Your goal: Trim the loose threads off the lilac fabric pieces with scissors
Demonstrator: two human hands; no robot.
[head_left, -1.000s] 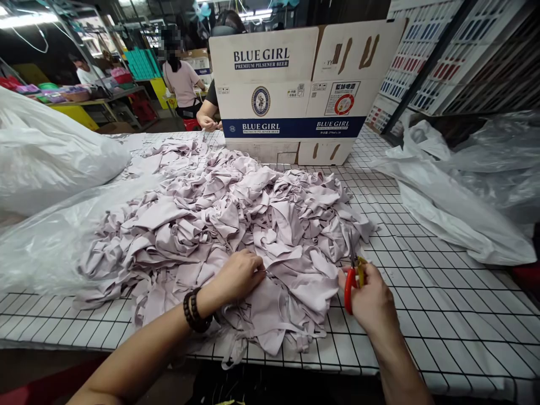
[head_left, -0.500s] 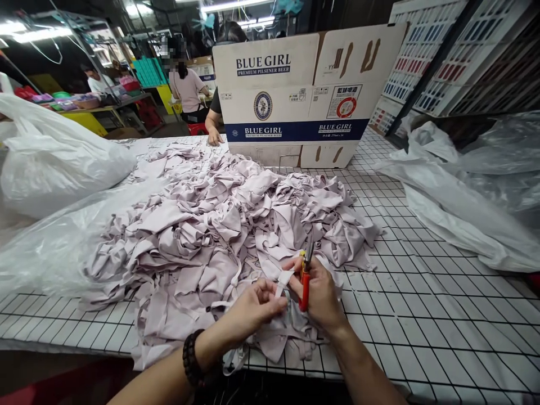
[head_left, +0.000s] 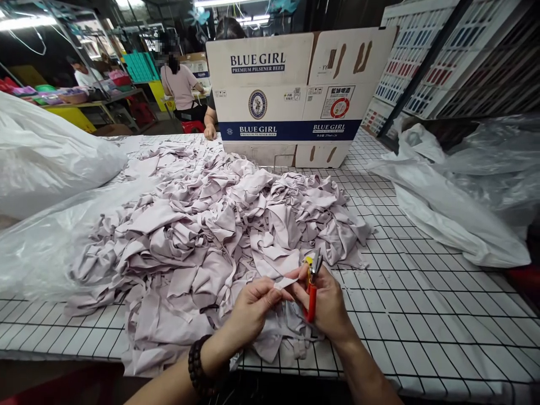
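Lower centre: left hand (head_left: 253,309) pinches a narrow pale lilac fabric strip (head_left: 286,283); right hand (head_left: 328,308) pinches its other end while gripping red-handled metal snips (head_left: 312,289). Blades sit near fingertips, so a slip could nick skin.

Pinched between left hand (head_left: 253,309) and right hand (head_left: 327,306), the strip (head_left: 286,283) is soft matt cloth, as is the crumpled pile (head_left: 219,225) just beyond the grip. The snips (head_left: 311,292) in the right palm have glossy red handles, probably plastic, and dull metal blades. Below the grip, the table top (head_left: 422,320) looks smooth and matt; to its right, plastic sheeting (head_left: 447,208) shines.
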